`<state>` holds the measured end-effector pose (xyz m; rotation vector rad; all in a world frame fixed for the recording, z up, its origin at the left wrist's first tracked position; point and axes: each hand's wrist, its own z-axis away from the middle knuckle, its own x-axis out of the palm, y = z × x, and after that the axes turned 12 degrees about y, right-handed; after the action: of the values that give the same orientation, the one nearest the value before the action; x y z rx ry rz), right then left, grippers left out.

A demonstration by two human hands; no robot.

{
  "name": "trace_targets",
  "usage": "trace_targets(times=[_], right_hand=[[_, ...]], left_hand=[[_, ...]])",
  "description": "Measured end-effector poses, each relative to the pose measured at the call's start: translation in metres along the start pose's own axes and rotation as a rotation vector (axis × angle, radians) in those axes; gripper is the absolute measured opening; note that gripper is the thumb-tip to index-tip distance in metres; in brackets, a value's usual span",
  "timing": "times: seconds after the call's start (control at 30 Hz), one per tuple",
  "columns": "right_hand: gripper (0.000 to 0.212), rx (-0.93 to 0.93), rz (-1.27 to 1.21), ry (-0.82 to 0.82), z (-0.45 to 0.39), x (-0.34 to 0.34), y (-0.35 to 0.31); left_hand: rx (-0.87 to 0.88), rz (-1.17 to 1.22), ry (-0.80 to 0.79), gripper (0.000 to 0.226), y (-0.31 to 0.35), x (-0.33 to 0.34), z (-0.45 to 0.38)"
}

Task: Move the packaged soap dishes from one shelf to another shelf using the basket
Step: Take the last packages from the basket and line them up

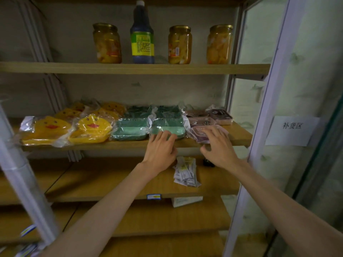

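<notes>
Three glass jars of yellow fruit pieces [107, 43] [179, 45] [219, 44] stand on the upper shelf [130, 68], gold lids on, with one dark bottle [142, 32] bearing a green-yellow label between the first and second jar.

Middle shelf [239, 135], front row, nine o'clock to three o'clock: two yellow duck-face soap dishes [47, 129] [91, 129] in clear bags; two green soap dishes [130, 129] [168, 127] in clear wrap; purple soap dishes [202, 131], also wrapped. More of each colour lie stacked behind, toward twelve o'clock; the count is unclear.

Left hand [160, 147]: fingers straight, tips resting on the front edge of the right-hand green package; no closed grip.

Right hand [218, 145]: fingers spread and slightly bent over the front purple package, touching its wrap; nothing clasped.

Lower shelf [111, 180]: one bundle of small white sachets [186, 172] at six o'clock from the hands.

Paper sign [291, 130], printed characters, on the glass panel at three o'clock.
</notes>
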<state>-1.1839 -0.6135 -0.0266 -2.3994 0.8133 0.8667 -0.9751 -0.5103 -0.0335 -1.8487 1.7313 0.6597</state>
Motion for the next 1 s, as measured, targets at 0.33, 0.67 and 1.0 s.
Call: trace_targets(times=[0.33, 0.67, 1.0], right_hand=[[0.006, -0.037, 0.003, 0.095, 0.073, 0.006, 0.0], [0.012, 0.231, -0.082, -0.542, 0.187, 0.052, 0.055], [0.022, 0.385, -0.127, -0.77, 0.33, 0.189, 0.125]], left_hand=[[-0.054, 0.118, -0.108, 0.037, 0.029, -0.001, 0.046], [-0.215, 0.208, -0.482, 0.044, 0.086, 0.051, 0.136], [-0.315, 0.227, -0.659, 0.05, 0.108, 0.208, 0.289]])
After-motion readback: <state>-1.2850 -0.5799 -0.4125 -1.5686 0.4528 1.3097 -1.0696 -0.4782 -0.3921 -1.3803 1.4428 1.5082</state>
